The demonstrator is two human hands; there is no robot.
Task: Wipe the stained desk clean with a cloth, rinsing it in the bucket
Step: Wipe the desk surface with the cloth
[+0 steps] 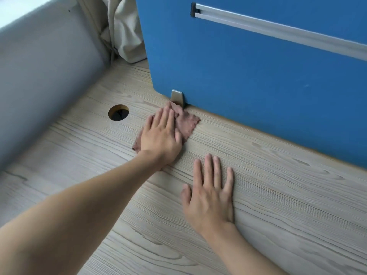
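The wiping step was judged to be in hand. The left hand point(160, 133) was laid flat on the cloth point(188, 124), fingers straight and close together, so that the cloth was pressed to the desk point(278, 195) rather than gripped. The brownish-pink, crumpled cloth was found directly beneath that hand, with a loose portion showing beyond the fingertips and on the thumb side. Its far edge appeared to touch the metal bracket point(176, 97) at the foot of the blue partition point(258, 66), though contact could not be confirmed from this view. The right hand point(210, 197) was spread flat on bare desk, near the left wrist and clear of the cloth, holding nothing; it was taken to be a brace. A round cable hole point(118, 112) lay on the little-finger side of the left hand, apart from the cloth. No bucket was in view. The next move was judged to call for firm downward pressure and a stroke drawn along the partition foot or back toward the body. A rinse would require the cloth to be gathered up first.
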